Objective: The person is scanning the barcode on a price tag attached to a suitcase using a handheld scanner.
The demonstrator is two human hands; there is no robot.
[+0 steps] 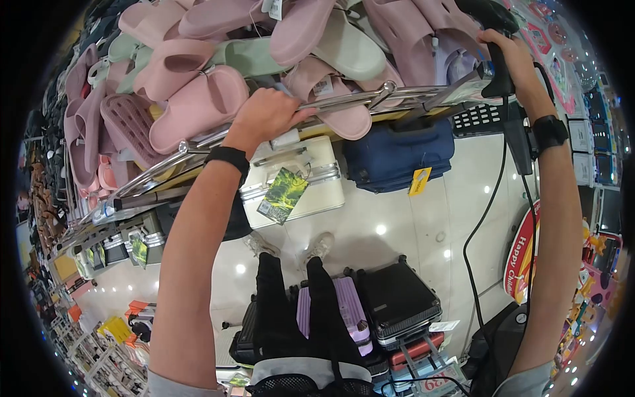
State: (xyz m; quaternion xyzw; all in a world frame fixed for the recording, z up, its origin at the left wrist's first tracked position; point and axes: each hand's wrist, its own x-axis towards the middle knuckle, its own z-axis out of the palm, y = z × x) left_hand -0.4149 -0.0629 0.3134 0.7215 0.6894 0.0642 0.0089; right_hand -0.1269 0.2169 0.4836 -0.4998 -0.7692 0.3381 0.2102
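My left hand (266, 114) is closed around the chrome rail (347, 99) along the front of a slipper display. Pink slides (198, 109) lie just beyond its knuckles. At the upper right, my right hand (514, 58) wraps round the black handle (499, 74) of a corded device whose exact kind I cannot make out. The device's dark upper end (491, 13) reaches over the slippers. A black cord (486, 212) hangs from it towards the floor. Below my left hand stands a cream suitcase (327, 178) with a green tag.
A navy suitcase (397, 155) with a yellow tag stands under the rack. Behind my legs are a purple suitcase (347, 311) and a black suitcase (400, 298). A red sign (522, 258) and a black bag-like object (506, 331) are at the right.
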